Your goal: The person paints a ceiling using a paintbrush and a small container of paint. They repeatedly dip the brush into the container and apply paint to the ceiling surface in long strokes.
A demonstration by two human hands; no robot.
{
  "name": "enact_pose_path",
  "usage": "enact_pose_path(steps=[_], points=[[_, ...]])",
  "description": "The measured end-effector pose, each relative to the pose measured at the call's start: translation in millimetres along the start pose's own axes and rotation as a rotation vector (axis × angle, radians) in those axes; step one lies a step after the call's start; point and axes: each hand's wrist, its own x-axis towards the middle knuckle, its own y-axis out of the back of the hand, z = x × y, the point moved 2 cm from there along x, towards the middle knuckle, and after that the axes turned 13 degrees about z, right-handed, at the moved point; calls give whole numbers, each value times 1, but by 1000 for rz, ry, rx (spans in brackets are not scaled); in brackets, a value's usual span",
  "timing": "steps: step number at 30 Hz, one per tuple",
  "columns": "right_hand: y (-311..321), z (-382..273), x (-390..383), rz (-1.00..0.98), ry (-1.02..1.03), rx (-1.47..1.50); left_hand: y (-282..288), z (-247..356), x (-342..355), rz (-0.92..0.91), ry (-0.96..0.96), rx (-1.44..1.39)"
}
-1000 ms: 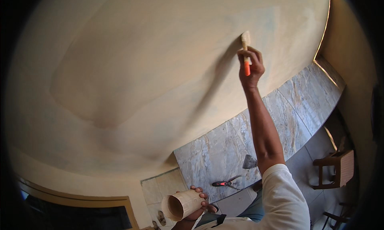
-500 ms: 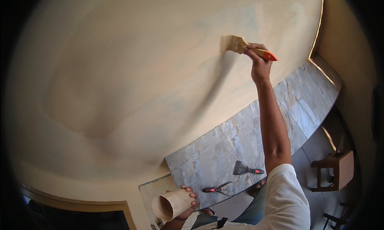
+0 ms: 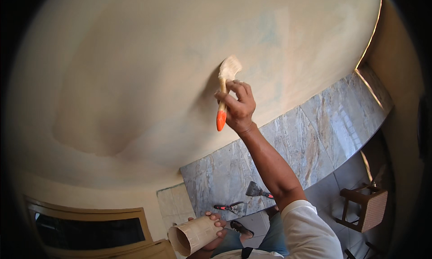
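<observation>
Two hands are in use in the head view. My right hand [image 3: 240,106] grips a paintbrush [image 3: 228,71] by its orange-tipped handle; the bristles bend against the beige wall [image 3: 135,79], above the wall-side edge of the marbled ledge [image 3: 288,137]. My left hand [image 3: 219,224] is closed around a pale cylindrical container [image 3: 198,233], tilted, its mouth facing left, just off the ledge's front left corner. On the ledge, a pliers-like tool [image 3: 222,207] lies near that corner; a scraper [image 3: 253,189] lies further right, near the front edge, its handle partly behind my forearm. A brown stool [image 3: 373,209] is beyond the front edge.
</observation>
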Motion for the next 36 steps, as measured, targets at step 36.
enact_pose_path(steps=[36], points=[[131, 191, 129, 77, -701, 391, -33, -135, 62, 24, -33, -13]])
